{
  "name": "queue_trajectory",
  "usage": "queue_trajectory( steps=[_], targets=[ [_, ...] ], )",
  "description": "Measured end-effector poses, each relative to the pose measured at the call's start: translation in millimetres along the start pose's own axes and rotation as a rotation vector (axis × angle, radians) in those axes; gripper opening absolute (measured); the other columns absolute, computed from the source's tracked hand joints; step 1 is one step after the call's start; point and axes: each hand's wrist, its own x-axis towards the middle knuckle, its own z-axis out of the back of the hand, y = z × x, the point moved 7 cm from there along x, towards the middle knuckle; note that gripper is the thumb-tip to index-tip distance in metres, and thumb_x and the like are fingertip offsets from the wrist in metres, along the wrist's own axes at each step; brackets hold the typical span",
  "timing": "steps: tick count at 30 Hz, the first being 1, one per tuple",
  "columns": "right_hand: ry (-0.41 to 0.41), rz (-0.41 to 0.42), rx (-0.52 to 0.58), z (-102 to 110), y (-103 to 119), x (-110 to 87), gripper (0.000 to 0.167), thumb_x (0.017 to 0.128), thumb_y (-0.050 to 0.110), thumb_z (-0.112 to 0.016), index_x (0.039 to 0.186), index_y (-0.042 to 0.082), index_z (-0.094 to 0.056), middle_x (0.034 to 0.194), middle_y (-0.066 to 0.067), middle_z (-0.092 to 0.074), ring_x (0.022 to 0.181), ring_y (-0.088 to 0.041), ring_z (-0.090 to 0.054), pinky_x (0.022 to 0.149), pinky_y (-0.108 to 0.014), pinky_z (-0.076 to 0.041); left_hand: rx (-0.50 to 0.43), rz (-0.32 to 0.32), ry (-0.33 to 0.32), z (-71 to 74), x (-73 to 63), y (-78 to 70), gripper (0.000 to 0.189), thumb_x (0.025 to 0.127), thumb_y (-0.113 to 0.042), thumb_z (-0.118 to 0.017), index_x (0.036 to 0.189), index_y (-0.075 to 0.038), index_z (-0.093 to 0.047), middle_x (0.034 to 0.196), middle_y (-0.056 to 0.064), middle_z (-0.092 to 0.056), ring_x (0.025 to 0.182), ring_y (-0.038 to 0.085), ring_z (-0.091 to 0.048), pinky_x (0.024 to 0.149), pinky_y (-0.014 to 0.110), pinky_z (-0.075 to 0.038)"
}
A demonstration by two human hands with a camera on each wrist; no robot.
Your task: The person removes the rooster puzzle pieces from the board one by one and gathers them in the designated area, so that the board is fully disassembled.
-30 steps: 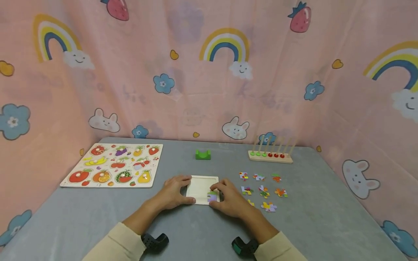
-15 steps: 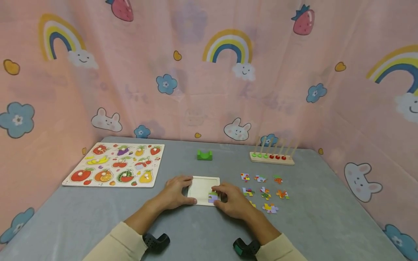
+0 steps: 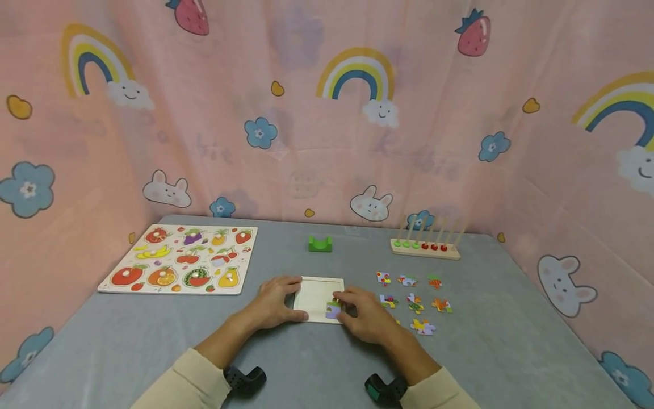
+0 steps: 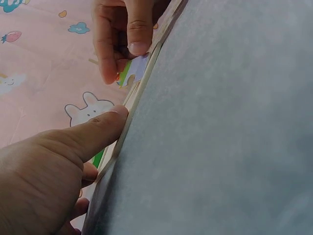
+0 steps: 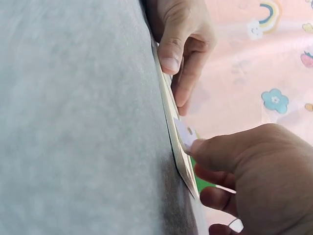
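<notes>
A shallow wooden puzzle tray (image 3: 313, 295) lies on the grey table in front of me. My left hand (image 3: 275, 304) grips its left side, thumb on the near corner and fingers at the far one. At the tray's near right corner is a purple and green puzzle piece (image 3: 333, 310). The thumb and index finger of my right hand (image 3: 368, 318) pinch this piece at its right side. In the right wrist view the piece (image 5: 184, 133) stands tilted up from the tray, under the thumb tip. The left wrist view shows its green strip and notched edge.
Several loose puzzle pieces (image 3: 415, 304) lie in rows to the right of the tray. A fruit puzzle board (image 3: 176, 271) is at the left. Behind the tray stand a green block (image 3: 320, 244) and, further right, a pegged bead rack (image 3: 426, 250).
The head view has shifted slightly. My right fingertips have moved a little to the right, showing more of the piece. The left hand keeps its hold on the tray.
</notes>
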Motion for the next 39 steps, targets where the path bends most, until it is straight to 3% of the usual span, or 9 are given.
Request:
queue_trajectory(
  steps=[8, 16, 23, 30, 39],
  targets=[
    [-0.014, 0.055, -0.038, 3.1, 3.8, 1.2, 0.039, 0.079, 0.010, -0.076, 0.116, 0.002, -0.068, 0.092, 0.003, -0.058, 0.078, -0.012, -0.051, 0.068, -0.032, -0.044, 0.004, -0.003, 0.004, 1.6, 1.4, -1.5, 0.074, 0.075, -0.036, -0.083, 0.131, 0.004, -0.057, 0.139, 0.011, -0.050, 0.132, 0.032, -0.038, 0.106, 0.056, -0.020],
    [-0.017, 0.040, 0.009, 1.8, 1.8, 4.4, 0.038, 0.078, 0.008, -0.077, 0.115, 0.000, -0.069, 0.090, 0.002, -0.057, 0.076, -0.012, -0.052, 0.066, -0.030, -0.044, 0.008, 0.000, 0.003, 4.8, 3.1, -0.6, 0.074, 0.075, -0.035, -0.083, 0.132, 0.004, -0.057, 0.139, 0.011, -0.050, 0.131, 0.032, -0.039, 0.105, 0.055, -0.020],
    [-0.033, 0.008, -0.014, 3.6, 0.3, 2.5, 0.035, 0.080, 0.010, -0.076, 0.114, 0.002, -0.070, 0.093, 0.004, -0.060, 0.079, -0.011, -0.054, 0.069, -0.032, -0.047, 0.003, -0.008, 0.013, 3.2, 2.3, 0.1, 0.074, 0.075, -0.036, -0.083, 0.131, 0.004, -0.057, 0.139, 0.011, -0.050, 0.131, 0.034, -0.038, 0.105, 0.057, -0.020],
    [-0.043, -0.025, 0.032, 18.6, 3.1, -1.7, 0.034, 0.084, 0.010, -0.075, 0.117, 0.004, -0.069, 0.105, 0.001, -0.065, 0.089, -0.017, -0.059, 0.076, -0.037, -0.049, -0.001, -0.001, 0.011, 0.7, 1.6, 0.0, 0.074, 0.075, -0.036, -0.083, 0.132, 0.004, -0.057, 0.138, 0.012, -0.051, 0.131, 0.034, -0.038, 0.105, 0.056, -0.020],
    [-0.114, 0.070, 0.036, 46.7, 7.4, -15.3, 0.037, 0.081, 0.006, -0.078, 0.116, 0.001, -0.068, 0.111, -0.004, -0.067, 0.092, -0.020, -0.063, 0.078, -0.038, -0.051, -0.016, -0.001, 0.013, -0.1, 0.2, -0.3, 0.074, 0.075, -0.034, -0.083, 0.132, 0.005, -0.056, 0.138, 0.012, -0.050, 0.131, 0.034, -0.038, 0.106, 0.056, -0.019]
  ],
)
